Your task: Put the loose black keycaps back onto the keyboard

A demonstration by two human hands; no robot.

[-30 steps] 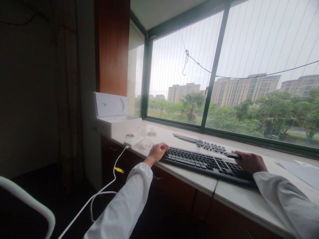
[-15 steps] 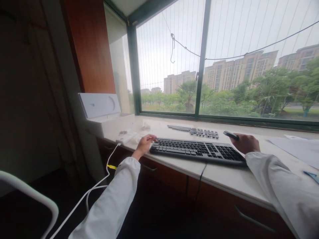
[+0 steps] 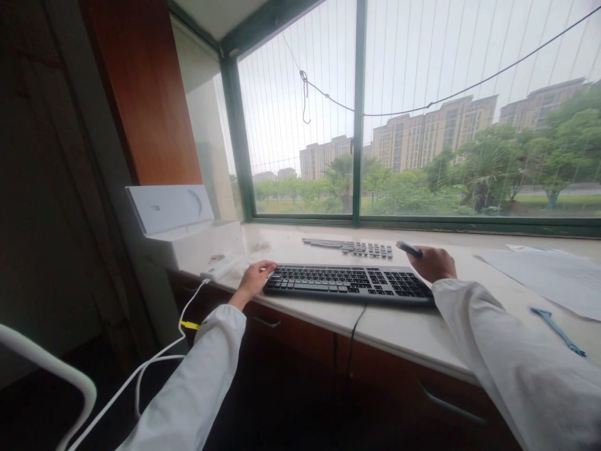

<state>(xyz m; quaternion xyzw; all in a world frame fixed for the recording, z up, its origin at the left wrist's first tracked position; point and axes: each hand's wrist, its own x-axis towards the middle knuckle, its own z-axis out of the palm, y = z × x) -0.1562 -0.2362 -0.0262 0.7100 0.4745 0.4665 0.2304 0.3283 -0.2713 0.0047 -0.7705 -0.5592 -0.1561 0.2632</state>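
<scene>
A black keyboard (image 3: 323, 289) lies along the front of the white counter, some of its key places bare of caps. At its left end, my left hand (image 3: 256, 277) is closed on the corner, thumb and fingers together. My right hand (image 3: 436, 263) is above the keyboard's right end, wrapped round a short black brush-like tool (image 3: 409, 249) whose tip points left. The tip is clear of the keys, and its exact kind is hard to make out. Behind the keyboard lie loose keycaps (image 3: 369, 249) in rows.
An opened white box (image 3: 197, 241) stands at the left, near a white power strip (image 3: 220, 270) with a cable. White papers (image 3: 544, 275) and a blue-green tool (image 3: 558, 331) lie at right. The keyboard's cord (image 3: 355, 332) hangs over the counter edge (image 3: 300, 316); a window closes off the back.
The view has turned right, so everything appears further left. My left fingers have settled closer against the keyboard's left corner. My right hand still holds the black tool over the right end.
</scene>
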